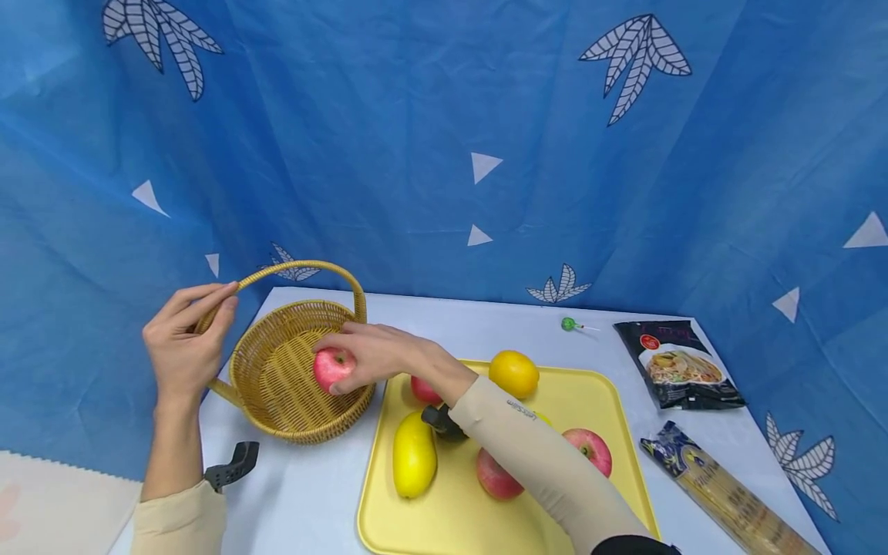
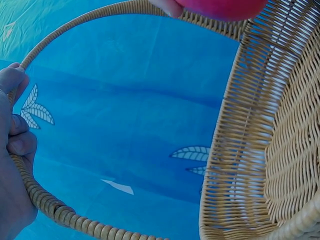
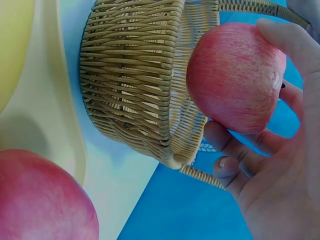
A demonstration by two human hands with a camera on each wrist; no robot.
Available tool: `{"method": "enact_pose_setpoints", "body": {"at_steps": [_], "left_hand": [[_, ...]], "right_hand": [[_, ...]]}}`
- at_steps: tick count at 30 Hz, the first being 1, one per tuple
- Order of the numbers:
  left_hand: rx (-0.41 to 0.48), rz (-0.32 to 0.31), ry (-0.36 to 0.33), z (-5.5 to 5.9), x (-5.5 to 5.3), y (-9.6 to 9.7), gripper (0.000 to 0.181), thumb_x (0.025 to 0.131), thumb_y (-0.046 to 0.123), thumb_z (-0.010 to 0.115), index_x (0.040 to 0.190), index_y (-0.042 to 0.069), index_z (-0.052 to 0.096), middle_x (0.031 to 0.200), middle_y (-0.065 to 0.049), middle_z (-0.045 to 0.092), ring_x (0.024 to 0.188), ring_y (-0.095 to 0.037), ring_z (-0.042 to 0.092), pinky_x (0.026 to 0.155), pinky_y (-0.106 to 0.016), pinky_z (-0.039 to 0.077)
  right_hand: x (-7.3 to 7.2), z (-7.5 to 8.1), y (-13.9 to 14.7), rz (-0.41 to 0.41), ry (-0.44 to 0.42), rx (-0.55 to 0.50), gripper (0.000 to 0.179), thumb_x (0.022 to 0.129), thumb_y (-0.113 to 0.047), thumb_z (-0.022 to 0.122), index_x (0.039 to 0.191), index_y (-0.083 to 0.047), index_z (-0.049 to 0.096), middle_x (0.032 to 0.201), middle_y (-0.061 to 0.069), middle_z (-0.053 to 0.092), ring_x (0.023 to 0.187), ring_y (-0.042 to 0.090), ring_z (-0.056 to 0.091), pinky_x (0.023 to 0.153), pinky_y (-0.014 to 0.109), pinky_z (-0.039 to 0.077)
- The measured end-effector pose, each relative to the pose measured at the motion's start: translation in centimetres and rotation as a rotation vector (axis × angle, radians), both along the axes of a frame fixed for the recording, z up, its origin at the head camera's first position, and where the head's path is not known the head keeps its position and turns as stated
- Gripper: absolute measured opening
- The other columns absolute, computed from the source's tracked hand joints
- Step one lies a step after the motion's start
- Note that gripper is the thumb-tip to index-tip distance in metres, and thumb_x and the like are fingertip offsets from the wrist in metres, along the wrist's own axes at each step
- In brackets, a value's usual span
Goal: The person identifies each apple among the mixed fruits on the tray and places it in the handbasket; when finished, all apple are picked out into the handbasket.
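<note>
A round wicker basket [image 1: 291,385] stands on the table at the left, its interior bare in the head view. My left hand [image 1: 186,339] grips the arched handle [image 1: 315,264] on its left side; the left wrist view shows the fingers curled round the handle [image 2: 45,202]. Over the basket's right part, my right hand [image 1: 378,356] holds a red apple [image 1: 333,368]. In the right wrist view, thumb and fingers pinch this apple [image 3: 235,77] just above the basket rim [image 3: 170,100].
Right of the basket lies a yellow tray [image 1: 465,532] bearing a yellow mango-like fruit [image 1: 414,455], an orange-yellow round fruit [image 1: 513,374] and several apples, partly hidden by my right arm. Farther right are a lollipop [image 1: 569,324], a black food packet [image 1: 676,366] and a noodle pack [image 1: 728,493].
</note>
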State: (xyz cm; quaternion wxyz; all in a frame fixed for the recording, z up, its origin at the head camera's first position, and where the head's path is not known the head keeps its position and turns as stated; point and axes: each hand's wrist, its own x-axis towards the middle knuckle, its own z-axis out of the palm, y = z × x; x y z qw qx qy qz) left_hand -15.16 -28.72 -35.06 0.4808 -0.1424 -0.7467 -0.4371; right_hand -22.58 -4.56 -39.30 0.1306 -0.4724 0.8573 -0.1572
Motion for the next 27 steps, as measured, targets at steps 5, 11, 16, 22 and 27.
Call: {"method": "enact_pose_setpoints", "body": {"at_steps": [5,11,16,22,27], "left_hand": [[0.005,0.001,0.006,0.1,-0.1,0.0,0.017,0.085,-0.014,0.07,0.1,-0.008,0.077,0.097,-0.024,0.071,0.089,-0.002,0.064,0.072,-0.009,0.047],[0.003,0.003,-0.005,0.2,-0.2,0.1,0.017,0.085,-0.013,0.07,0.101,-0.008,0.076,0.098,-0.023,0.072,0.09,-0.001,0.064,0.072,-0.009,0.046],[-0.001,0.013,-0.016,0.0,-0.1,0.1,0.018,0.085,-0.014,0.07,0.101,-0.008,0.076,0.097,-0.023,0.072,0.089,-0.001,0.063,0.071,-0.008,0.046],[0.011,0.007,-0.019,-0.1,0.0,0.1,0.018,0.085,-0.014,0.07,0.101,-0.009,0.076,0.097,-0.022,0.072,0.087,-0.002,0.064,0.07,-0.008,0.046],[0.008,0.003,-0.019,0.0,0.0,0.0,0.018,0.085,-0.014,0.07,0.101,-0.008,0.076,0.097,-0.023,0.072,0.087,-0.002,0.064,0.07,-0.008,0.047]], "right_hand": [[-0.4,0.0,-0.6,0.015,0.004,-0.011,0.07,0.084,-0.064,0.069,0.146,-0.042,0.046,0.124,-0.011,0.05,0.099,0.004,0.053,0.081,0.024,0.048],[-1.0,-0.4,-1.0,0.018,-0.003,-0.021,0.07,0.084,-0.064,0.069,0.146,-0.041,0.046,0.129,-0.01,0.05,0.105,0.003,0.051,0.087,0.025,0.048],[-1.3,-0.7,-1.4,0.007,-0.024,-0.006,0.069,0.084,-0.064,0.069,0.145,-0.043,0.046,0.131,-0.01,0.05,0.106,0.004,0.05,0.087,0.026,0.048],[-1.4,-0.9,-1.8,-0.011,-0.051,-0.013,0.067,0.082,-0.063,0.07,0.143,-0.042,0.048,0.128,-0.009,0.05,0.103,0.006,0.052,0.081,0.025,0.048],[-1.4,-1.3,-2.1,-0.01,-0.064,0.005,0.072,0.082,-0.063,0.071,0.146,-0.039,0.047,0.13,-0.008,0.051,0.104,0.006,0.052,0.081,0.025,0.049]]}}
